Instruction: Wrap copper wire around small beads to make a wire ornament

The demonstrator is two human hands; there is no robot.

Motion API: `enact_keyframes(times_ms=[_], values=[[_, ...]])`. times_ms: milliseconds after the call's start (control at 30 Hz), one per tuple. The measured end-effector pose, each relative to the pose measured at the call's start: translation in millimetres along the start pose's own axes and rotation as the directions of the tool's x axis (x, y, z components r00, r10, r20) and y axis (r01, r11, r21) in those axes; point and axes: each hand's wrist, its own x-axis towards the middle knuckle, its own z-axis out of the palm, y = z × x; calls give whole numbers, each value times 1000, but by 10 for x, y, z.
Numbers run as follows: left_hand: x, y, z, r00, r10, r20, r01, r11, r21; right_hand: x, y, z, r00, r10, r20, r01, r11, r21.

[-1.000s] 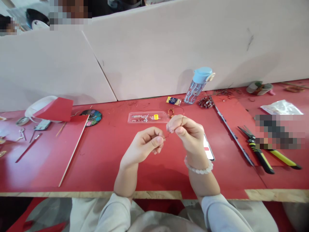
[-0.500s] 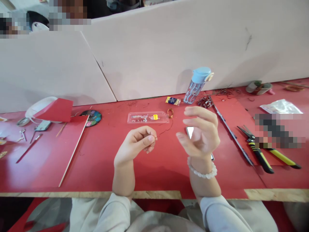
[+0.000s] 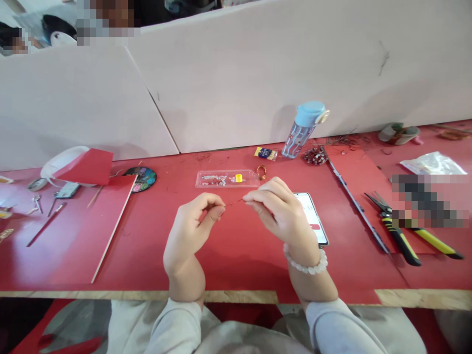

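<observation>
A thin dark red cord (image 3: 234, 202) runs between my two hands above the red tabletop. My left hand (image 3: 195, 223) pinches one end between thumb and fingertips. On the other side my right hand (image 3: 282, 211), with a white bead bracelet (image 3: 306, 265) at its wrist, has closed its fingertips on the cord. Just beyond the hands lies a clear plastic tray (image 3: 201, 183) of small beads, with a yellow cap (image 3: 239, 178) in it. A gold-coloured ring of cord (image 3: 261, 172) rests at the tray's right end.
A lit phone (image 3: 312, 216) lies partly behind my right hand. Farther right are a long thin strip (image 3: 356, 204) and yellow-black pliers (image 3: 396, 236). A blue-lidded bottle (image 3: 304, 128) stands by the white partition (image 3: 239, 83). A palette-like disc (image 3: 145, 178) and red board (image 3: 99, 221) lie left.
My right hand has come down and left from an open, raised pose and now pinches the cord. My left hand has shifted slightly left, and the cord is drawn between them.
</observation>
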Motion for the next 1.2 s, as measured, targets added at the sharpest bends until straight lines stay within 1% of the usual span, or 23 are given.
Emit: enact_keyframes(times_ms=[67, 133, 233, 367, 433, 533, 667, 933, 1067, 1200], values=[[-17, 20, 14, 996, 79, -43, -76, 994, 80, -9, -6, -3, 1000, -8, -7, 8, 999, -44], [-25, 29, 16, 992, 121, -44, -115, 988, 106, -29, -10, -2, 1000, -14, -12, 13, 998, -67], [-19, 17, 4, 993, 117, -12, -115, 989, 93, -61, 2, 5, 999, -38, -18, 36, 996, -80], [9, -12, 4, 993, 116, 23, -117, 991, 71, -83, 44, 23, 994, -81, -68, 73, 991, -111], [12, -15, 17, 992, 129, 4, -129, 989, 78, -84, 50, 39, 992, -84, -91, 72, 989, -127], [-6, -2, 46, 990, 139, -37, -134, 983, 123, -77, 21, 79, 990, -46, -132, 26, 988, -149], [-37, 24, 76, 987, 141, -73, -127, 977, 172, -76, -35, 137, 983, 13, -185, -34, 993, -115], [-27, 19, 75, 984, 150, -94, -134, 978, 161, -103, -37, 172, 985, -34, -168, 20, 997, -80], [-31, 17, 74, 980, 168, -102, -151, 976, 158, -104, -36, 167, 980, -8, -198, 1, 999, -38], [-48, 10, 77, 966, 219, -135, -196, 967, 165, -80, -89, 156, 978, 6, -208, -22, 997, -75]])
